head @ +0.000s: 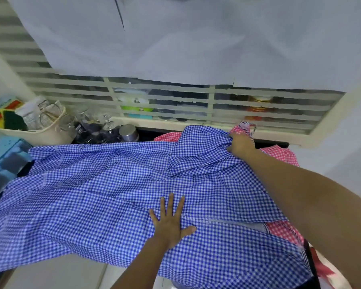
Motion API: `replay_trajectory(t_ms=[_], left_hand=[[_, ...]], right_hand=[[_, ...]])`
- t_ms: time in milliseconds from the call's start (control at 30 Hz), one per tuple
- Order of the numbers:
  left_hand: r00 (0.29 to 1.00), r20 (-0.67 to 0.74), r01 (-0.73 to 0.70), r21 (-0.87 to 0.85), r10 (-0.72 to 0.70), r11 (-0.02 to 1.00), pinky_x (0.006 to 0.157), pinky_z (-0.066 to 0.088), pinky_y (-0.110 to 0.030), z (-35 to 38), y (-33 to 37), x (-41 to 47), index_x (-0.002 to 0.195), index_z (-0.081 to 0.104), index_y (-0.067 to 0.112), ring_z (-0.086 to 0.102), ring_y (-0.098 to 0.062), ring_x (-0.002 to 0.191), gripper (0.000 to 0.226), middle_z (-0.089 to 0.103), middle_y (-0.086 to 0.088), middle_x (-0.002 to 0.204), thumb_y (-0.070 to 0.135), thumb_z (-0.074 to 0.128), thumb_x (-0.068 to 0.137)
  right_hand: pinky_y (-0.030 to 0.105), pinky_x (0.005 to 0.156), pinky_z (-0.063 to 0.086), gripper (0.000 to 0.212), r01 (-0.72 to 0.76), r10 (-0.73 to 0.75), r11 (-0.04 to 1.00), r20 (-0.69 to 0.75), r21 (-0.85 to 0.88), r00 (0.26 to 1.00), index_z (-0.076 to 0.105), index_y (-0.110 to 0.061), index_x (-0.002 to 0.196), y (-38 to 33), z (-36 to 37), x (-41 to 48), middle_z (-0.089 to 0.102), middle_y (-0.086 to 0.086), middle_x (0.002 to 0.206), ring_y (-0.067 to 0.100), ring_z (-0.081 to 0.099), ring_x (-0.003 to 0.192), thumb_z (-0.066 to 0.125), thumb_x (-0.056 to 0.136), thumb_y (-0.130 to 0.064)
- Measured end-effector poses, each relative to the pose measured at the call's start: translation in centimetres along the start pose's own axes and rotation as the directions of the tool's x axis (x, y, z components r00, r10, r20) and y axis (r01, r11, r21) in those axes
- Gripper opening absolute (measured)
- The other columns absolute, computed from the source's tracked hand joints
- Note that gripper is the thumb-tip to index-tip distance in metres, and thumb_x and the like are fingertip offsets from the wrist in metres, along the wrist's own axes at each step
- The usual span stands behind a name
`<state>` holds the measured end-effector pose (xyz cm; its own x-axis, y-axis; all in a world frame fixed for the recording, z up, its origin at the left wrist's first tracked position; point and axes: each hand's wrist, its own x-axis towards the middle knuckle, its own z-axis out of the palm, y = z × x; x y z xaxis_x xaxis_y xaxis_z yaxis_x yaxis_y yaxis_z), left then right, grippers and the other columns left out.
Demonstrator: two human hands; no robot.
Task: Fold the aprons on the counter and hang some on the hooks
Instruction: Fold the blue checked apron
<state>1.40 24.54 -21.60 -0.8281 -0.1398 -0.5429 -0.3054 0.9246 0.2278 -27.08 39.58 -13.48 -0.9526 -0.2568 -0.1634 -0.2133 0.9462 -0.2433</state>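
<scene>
While my left hand (171, 224) presses flat on the blue apron (92, 184), my right hand (241, 146) grips its two-o'clock corner; I should fold toward eight o'clock, keeping edges aligned.

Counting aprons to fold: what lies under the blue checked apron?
Pink checked fabric peeks out at the far and right edges of the blue apron; how many pieces is hidden.

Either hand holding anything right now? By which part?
Right hand grips the blue checked apron by bunched fabric at its far right edge. Left hand only presses flat on its middle, gripping nothing.
</scene>
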Motion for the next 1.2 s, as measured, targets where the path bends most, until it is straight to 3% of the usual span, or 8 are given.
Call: replay_trajectory(t_ms=[433, 667, 767, 833, 900, 967, 1100, 1200], left_hand=[[0.997, 0.047, 0.062, -0.002, -0.062, 0.998, 0.106, -0.010, -0.069, -0.4, 0.3, -0.1, 0.141, -0.030, 0.038, -0.035, -0.033, 0.137, 0.099, -0.043, 0.001, 0.144, 0.086, 0.018, 0.070], [0.991, -0.048, 0.122, 0.004, -0.122, 0.992, 0.111, 0.000, -0.065, -2.4, 1.9, -1.6, 0.153, -0.006, 0.024, -0.016, -0.040, 0.144, 0.096, -0.020, -0.015, 0.158, 0.064, 0.050, 0.087], [0.952, -0.265, 0.083, -0.262, -0.155, 0.961, 0.112, 0.027, -0.046, -3.0, 2.0, -2.4, 0.142, 0.035, 0.009, 0.030, -0.036, 0.136, 0.069, 0.029, -0.022, 0.147, 0.032, 0.067, 0.085], [0.922, -0.270, 0.001, -0.714, -0.278, 0.700, 0.084, 0.050, -0.040, -3.6, 1.9, -3.6, 0.100, 0.060, 0.003, 0.061, -0.029, 0.089, 0.017, 0.060, -0.017, 0.098, 0.017, 0.060, 0.090], [0.961, 0.161, 0.183, -0.980, -0.223, 0.079, 0.052, 0.047, -0.031, -4.5, 2.0, -4.7, 0.076, 0.052, 0.006, 0.051, -0.019, 0.051, 0.043, 0.054, -0.009, 0.059, 0.038, 0.040, 0.101], [0.924, 0.376, 0.378, -0.878, 0.065, -0.294, 0.070, 0.049, -0.037, -4.1, 1.1, -4.2, 0.091, 0.056, 0.005, 0.059, -0.025, 0.072, 0.074, 0.063, -0.016, 0.078, 0.070, 0.020, 0.093], [0.934, 0.283, 0.335, -0.906, 0.218, -0.259, 0.090, 0.046, -0.050, -4.9, 0.4, -4.7, 0.119, 0.060, 0.012, 0.057, -0.034, 0.112, 0.071, 0.066, -0.016, 0.116, 0.070, 0.030, 0.089], [0.935, 0.281, 0.319, -0.933, 0.218, -0.166, 0.089, 0.049, -0.048, -5.7, 0.7, -4.0, 0.128, 0.056, 0.006, 0.059, -0.034, 0.115, 0.050, 0.063, -0.017, 0.123, 0.043, 0.048, 0.095]], right_hand=[[0.041, 0.078, 0.039, 0.021, 0.300, -0.235, 0.953, -0.532, 0.037, 0.813, 0.045, -0.009, 0.077, -3.4, -9.7, -5.3, 0.045, 0.007, 0.078, 0.023, 0.044, 0.078, 0.047, 0.093, -0.022], [0.034, 0.071, 0.039, 0.028, 0.239, -0.250, 0.968, -0.407, -0.079, 0.878, 0.053, -0.010, 0.070, -4.7, -14.2, -19.8, 0.052, 0.002, 0.067, 0.020, 0.051, 0.067, 0.048, 0.092, -0.026], [0.031, 0.065, 0.030, 0.032, 0.131, -0.148, 0.988, -0.241, -0.086, 0.959, 0.041, -0.013, 0.065, -4.6, -13.6, -25.8, 0.043, 0.000, 0.061, 0.019, 0.045, 0.062, 0.045, 0.094, -0.026], [0.031, 0.058, 0.027, 0.034, 0.043, -0.047, 0.999, -0.130, -0.029, 0.990, 0.035, -0.015, 0.063, -4.8, -12.1, -29.2, 0.036, -0.001, 0.060, 0.017, 0.039, 0.059, 0.045, 0.093, -0.026], [0.030, 0.051, 0.025, 0.035, -0.006, 0.007, 0.999, -0.031, 0.040, 0.999, 0.032, -0.016, 0.061, -5.1, -9.9, -31.9, 0.034, -0.002, 0.059, 0.014, 0.034, 0.055, 0.047, 0.091, -0.027], [0.029, 0.049, 0.026, 0.038, 0.014, -0.024, 0.998, 0.143, 0.069, 0.989, 0.031, -0.015, 0.060, -5.3, -7.1, -33.9, 0.034, 0.001, 0.059, 0.014, 0.034, 0.054, 0.047, 0.092, -0.029], [0.026, 0.060, 0.045, 0.052, -0.037, -0.094, 0.970, 0.512, 0.241, 0.854, 0.054, -0.014, 0.055, -5.3, -2.8, -35.0, 0.054, 0.002, 0.054, 0.012, 0.048, 0.050, 0.051, 0.092, -0.050], [0.029, 0.058, 0.039, 0.054, -0.211, 0.035, 0.874, 0.377, 0.437, 0.926, 0.048, -0.006, 0.063, -3.8, -0.9, -32.1, 0.048, 0.009, 0.062, 0.021, 0.047, 0.059, 0.053, 0.091, -0.052]])
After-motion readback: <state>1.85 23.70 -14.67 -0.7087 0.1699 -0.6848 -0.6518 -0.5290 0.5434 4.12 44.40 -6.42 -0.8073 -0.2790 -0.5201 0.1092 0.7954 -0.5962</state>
